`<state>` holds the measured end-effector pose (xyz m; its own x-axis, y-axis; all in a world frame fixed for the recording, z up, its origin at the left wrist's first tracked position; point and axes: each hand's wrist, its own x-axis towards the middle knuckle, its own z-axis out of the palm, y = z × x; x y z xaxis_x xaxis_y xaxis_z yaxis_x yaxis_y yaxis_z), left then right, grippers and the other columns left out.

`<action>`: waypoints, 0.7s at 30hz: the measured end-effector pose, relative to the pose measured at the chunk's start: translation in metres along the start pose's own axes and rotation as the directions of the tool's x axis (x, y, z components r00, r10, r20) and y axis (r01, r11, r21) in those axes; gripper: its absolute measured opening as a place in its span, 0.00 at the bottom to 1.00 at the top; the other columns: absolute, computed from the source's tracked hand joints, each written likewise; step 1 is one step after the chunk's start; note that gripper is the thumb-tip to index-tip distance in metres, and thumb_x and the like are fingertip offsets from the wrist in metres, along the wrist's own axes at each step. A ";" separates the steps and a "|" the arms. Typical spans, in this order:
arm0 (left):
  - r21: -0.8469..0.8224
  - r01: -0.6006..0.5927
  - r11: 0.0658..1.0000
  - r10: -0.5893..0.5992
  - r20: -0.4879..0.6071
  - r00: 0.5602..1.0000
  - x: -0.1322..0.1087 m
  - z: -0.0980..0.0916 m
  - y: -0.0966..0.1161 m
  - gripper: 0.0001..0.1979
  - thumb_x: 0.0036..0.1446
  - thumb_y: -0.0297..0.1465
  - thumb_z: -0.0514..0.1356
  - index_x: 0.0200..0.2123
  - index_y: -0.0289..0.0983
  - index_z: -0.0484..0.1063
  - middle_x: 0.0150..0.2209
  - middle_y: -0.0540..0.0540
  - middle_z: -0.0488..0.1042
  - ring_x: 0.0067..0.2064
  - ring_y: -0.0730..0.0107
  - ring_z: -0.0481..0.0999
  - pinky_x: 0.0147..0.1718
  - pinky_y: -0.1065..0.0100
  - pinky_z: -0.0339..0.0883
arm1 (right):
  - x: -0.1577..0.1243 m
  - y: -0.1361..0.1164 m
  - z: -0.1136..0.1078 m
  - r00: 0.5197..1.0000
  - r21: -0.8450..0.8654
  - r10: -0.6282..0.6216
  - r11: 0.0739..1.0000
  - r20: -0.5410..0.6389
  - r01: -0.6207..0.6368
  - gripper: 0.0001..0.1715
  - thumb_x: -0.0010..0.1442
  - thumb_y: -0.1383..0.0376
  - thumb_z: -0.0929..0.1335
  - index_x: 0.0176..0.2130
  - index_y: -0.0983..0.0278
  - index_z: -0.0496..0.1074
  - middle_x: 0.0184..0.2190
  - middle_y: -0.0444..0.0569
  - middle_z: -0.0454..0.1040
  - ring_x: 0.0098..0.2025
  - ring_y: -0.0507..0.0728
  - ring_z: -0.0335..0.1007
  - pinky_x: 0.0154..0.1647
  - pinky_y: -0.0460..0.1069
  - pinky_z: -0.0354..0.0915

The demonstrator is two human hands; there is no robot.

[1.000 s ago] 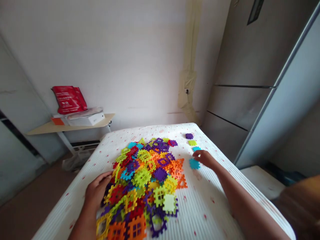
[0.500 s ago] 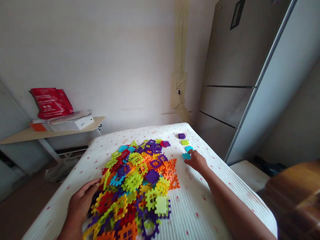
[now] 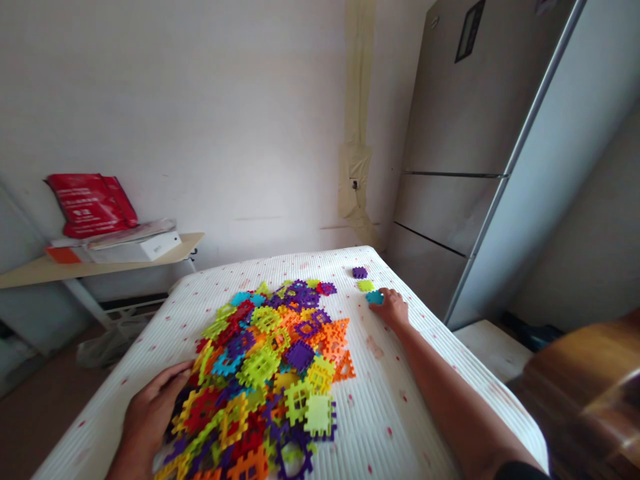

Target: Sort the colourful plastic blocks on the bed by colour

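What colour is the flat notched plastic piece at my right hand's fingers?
The flat notched plastic piece is bright blue, seen in the head view.

A pile of toy pieces (image 3: 260,367) is spread over a table (image 3: 380,400), bordered on its left by the left hand (image 3: 150,407). To its right, a short row of pieces (image 3: 365,285) is set; its nearest end is touched by the right hand (image 3: 393,310). Behind left, a bag (image 3: 93,203) and box (image 3: 160,247) are stacked on a bench (image 3: 186,245); behind right, a fridge (image 3: 450,133) is placed.
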<state>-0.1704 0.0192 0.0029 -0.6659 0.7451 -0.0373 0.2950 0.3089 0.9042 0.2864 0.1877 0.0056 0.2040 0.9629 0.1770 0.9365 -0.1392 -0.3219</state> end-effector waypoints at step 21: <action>-0.053 -0.120 0.991 0.119 -0.026 0.993 0.005 0.001 -0.015 0.22 0.36 0.44 0.61 0.34 0.37 0.77 0.33 0.45 0.80 0.38 0.55 0.77 0.38 0.62 0.71 | -0.003 -0.013 0.000 1.000 -0.096 0.017 0.995 -0.011 -0.018 0.28 0.53 0.52 0.65 0.50 0.63 0.66 0.46 0.57 0.69 0.51 0.65 0.62 0.45 0.57 0.59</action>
<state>-0.1778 0.0192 -0.0112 -0.6438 0.7609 0.0814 0.3358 0.1853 0.9235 0.2738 0.1868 0.0087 0.2225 0.9579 0.1816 0.9557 -0.1776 -0.2345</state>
